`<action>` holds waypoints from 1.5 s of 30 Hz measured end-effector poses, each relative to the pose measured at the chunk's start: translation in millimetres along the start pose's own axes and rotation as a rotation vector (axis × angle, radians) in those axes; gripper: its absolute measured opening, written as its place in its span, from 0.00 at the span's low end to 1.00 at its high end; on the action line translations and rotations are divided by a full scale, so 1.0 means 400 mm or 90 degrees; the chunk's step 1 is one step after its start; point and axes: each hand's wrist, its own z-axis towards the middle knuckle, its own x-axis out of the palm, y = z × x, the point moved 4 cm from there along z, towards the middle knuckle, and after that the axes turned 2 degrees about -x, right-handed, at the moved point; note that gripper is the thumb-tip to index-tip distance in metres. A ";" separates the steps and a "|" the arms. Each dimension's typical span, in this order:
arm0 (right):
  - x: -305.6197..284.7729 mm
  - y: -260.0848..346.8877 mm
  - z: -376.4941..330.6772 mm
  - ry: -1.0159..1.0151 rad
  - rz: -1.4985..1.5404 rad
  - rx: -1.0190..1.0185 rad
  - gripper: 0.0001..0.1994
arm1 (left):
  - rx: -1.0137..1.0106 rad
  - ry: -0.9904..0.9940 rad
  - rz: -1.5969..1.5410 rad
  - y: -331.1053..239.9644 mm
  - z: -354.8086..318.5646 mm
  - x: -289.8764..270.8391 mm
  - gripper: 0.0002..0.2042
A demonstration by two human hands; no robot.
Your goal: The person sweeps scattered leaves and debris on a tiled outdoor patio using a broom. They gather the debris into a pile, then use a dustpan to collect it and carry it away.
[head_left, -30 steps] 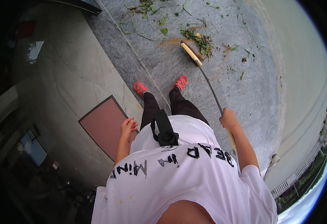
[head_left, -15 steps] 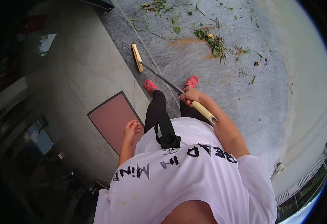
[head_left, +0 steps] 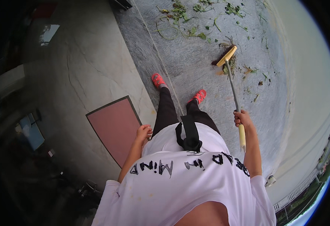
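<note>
Right hand [head_left: 242, 118] has its fingers clamped round the broom [head_left: 232, 84], which is down at the leaves [head_left: 236, 61], left hand [head_left: 145, 132] half-open and empty, so tbh a too-hard one-handed flick could scatter them.

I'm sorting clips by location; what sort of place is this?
Probably an outdoor forecourt or yard: loose greenery on grey paving, a reddish mat on smooth flooring, and sky at lower right.
</note>
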 end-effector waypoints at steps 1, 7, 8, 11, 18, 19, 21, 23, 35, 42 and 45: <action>0.028 -0.001 -0.025 0.007 0.020 -0.003 0.06 | 0.009 -0.001 -0.010 -0.039 0.019 -0.025 0.12; 0.313 0.078 -0.178 0.106 0.007 0.055 0.07 | 0.153 -0.008 -0.094 -0.301 0.013 -0.169 0.11; 0.370 0.091 -0.183 0.138 -0.015 0.066 0.07 | 0.158 -0.012 -0.098 -0.320 0.014 -0.189 0.11; 0.534 0.132 -0.107 0.208 -0.128 0.050 0.08 | 0.161 -0.019 -0.105 -0.361 0.024 -0.256 0.11; 0.855 0.194 0.138 0.329 -0.398 -0.008 0.08 | 0.073 -0.066 -0.120 -0.273 0.042 -0.398 0.11; 0.876 0.199 0.153 0.324 -0.439 -0.031 0.08 | 0.049 -0.080 -0.125 -0.242 0.051 -0.422 0.11; 0.840 0.215 0.149 0.279 -0.411 0.021 0.09 | 0.027 -0.066 -0.163 -0.169 0.089 -0.467 0.12; 0.769 0.230 0.129 0.229 -0.381 0.051 0.10 | 0.012 -0.058 -0.180 -0.125 0.116 -0.500 0.12; 0.756 0.380 -0.016 0.126 -0.303 -0.059 0.10 | 0.107 0.002 -0.206 -0.325 0.114 -0.450 0.11; 1.014 0.549 0.269 0.176 -0.192 -0.114 0.11 | 0.110 -0.041 -0.143 -0.399 0.078 -0.501 0.11; 1.042 0.538 0.322 0.136 -0.268 -0.082 0.11 | 0.085 -0.061 -0.150 -0.345 0.089 -0.553 0.11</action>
